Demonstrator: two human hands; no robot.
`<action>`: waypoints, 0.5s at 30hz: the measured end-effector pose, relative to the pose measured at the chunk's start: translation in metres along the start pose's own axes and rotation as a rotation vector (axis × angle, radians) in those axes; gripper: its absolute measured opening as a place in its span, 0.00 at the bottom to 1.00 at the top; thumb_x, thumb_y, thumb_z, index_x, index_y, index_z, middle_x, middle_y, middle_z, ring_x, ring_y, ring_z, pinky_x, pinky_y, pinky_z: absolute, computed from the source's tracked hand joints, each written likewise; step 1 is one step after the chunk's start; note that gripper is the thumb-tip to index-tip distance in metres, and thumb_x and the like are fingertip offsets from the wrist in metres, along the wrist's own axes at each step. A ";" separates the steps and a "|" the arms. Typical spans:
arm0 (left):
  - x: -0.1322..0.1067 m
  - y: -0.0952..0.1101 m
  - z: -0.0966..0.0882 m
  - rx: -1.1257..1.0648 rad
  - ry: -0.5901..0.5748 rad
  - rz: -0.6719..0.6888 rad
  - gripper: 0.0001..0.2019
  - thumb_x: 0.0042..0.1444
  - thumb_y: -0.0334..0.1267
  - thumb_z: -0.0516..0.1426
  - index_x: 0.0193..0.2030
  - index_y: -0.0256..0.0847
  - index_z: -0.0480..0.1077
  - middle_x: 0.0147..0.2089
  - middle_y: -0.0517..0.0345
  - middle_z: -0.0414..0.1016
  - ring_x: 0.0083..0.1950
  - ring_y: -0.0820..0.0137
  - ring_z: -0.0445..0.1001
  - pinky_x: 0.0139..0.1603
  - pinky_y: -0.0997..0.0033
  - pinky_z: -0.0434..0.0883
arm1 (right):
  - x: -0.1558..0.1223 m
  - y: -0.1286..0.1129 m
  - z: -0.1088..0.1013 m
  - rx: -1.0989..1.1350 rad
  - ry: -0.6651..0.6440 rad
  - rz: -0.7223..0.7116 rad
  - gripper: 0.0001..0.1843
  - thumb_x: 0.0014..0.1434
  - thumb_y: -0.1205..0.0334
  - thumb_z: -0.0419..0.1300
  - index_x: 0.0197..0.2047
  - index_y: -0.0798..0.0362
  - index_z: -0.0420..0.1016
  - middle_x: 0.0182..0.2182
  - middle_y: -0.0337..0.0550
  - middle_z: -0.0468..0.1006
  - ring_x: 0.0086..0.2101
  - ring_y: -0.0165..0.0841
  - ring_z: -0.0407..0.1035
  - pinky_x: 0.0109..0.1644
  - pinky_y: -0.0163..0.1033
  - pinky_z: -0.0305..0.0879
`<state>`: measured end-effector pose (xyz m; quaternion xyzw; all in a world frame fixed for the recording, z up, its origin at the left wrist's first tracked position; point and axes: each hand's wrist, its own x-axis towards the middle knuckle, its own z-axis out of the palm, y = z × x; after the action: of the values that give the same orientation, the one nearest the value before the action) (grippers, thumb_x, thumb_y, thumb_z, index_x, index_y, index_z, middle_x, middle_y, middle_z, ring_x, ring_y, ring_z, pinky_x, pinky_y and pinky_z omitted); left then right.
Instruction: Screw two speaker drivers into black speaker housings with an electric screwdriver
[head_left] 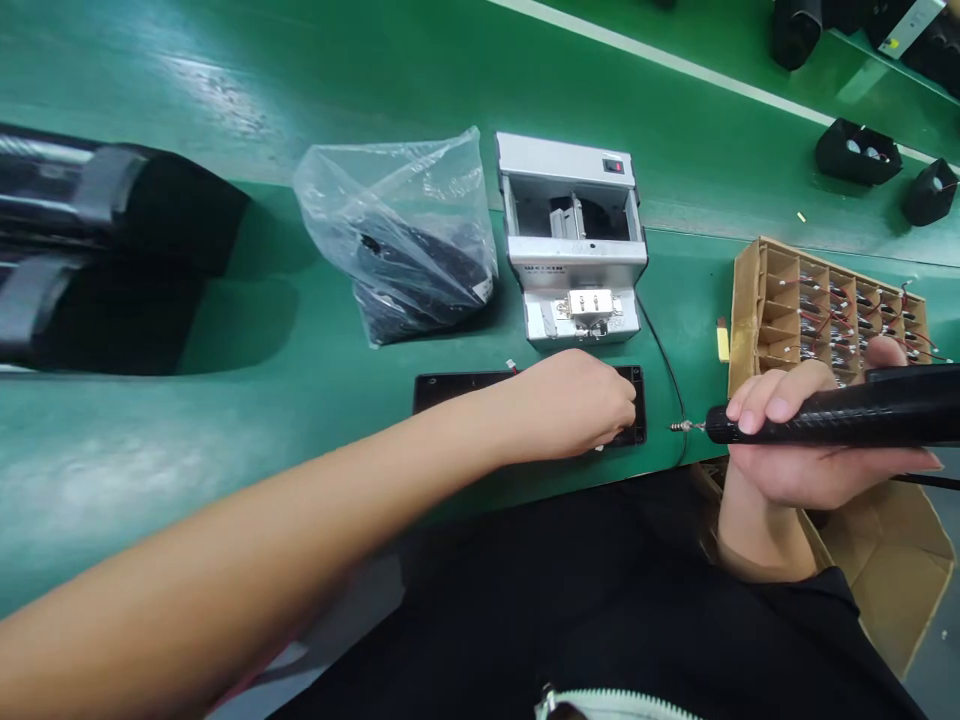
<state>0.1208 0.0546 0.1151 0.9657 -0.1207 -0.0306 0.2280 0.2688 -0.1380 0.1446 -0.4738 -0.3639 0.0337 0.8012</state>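
My left hand [566, 405] lies over a flat black plastic housing [457, 392], its fingers curled down at the housing's right end. A short red-and-white wire [511, 366] pokes up from behind the wrist. My right hand [810, 440] grips a black electric screwdriver [832, 418] crosswise, its metal bit [684, 426] pointing left, a little apart from the housing. A silver screw feeder [574, 240] stands just beyond the housing, with a small metal rail plate [589, 308] at its front. What the left fingers touch underneath is hidden.
A cardboard divider tray [825, 310] of wired parts sits behind my right hand. A plastic bag [397, 240] of black parts and bulky black rolls [112, 240] lie on the green bench [225, 470]. An open cardboard box [885, 560] sits below the bench edge.
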 end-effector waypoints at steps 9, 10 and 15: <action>-0.064 0.049 0.044 -1.500 0.773 -0.389 0.11 0.67 0.44 0.80 0.39 0.44 0.86 0.45 0.51 0.95 0.35 0.68 0.88 0.41 0.66 0.90 | 0.011 -0.048 0.035 0.210 -0.014 0.289 0.16 0.78 0.34 0.71 0.59 0.29 0.91 0.21 0.21 0.71 0.12 0.28 0.61 0.19 0.39 0.71; -0.065 0.056 0.048 -1.595 0.810 -0.424 0.12 0.64 0.44 0.82 0.39 0.45 0.87 0.44 0.53 0.95 0.35 0.68 0.88 0.41 0.66 0.90 | 0.008 -0.051 0.042 0.249 -0.002 0.278 0.16 0.81 0.35 0.66 0.59 0.30 0.90 0.20 0.21 0.69 0.11 0.28 0.61 0.18 0.38 0.70; -0.063 0.070 0.048 -1.932 0.836 -0.551 0.17 0.50 0.47 0.90 0.37 0.45 0.93 0.37 0.54 0.93 0.33 0.74 0.87 0.41 0.77 0.88 | -0.007 -0.047 0.065 0.328 -0.083 0.208 0.15 0.84 0.41 0.63 0.65 0.32 0.84 0.20 0.21 0.68 0.13 0.29 0.63 0.16 0.39 0.71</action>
<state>0.0393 -0.0113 0.1040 0.3064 0.2624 0.1685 0.8994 0.2098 -0.1193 0.1960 -0.3704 -0.3352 0.1946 0.8441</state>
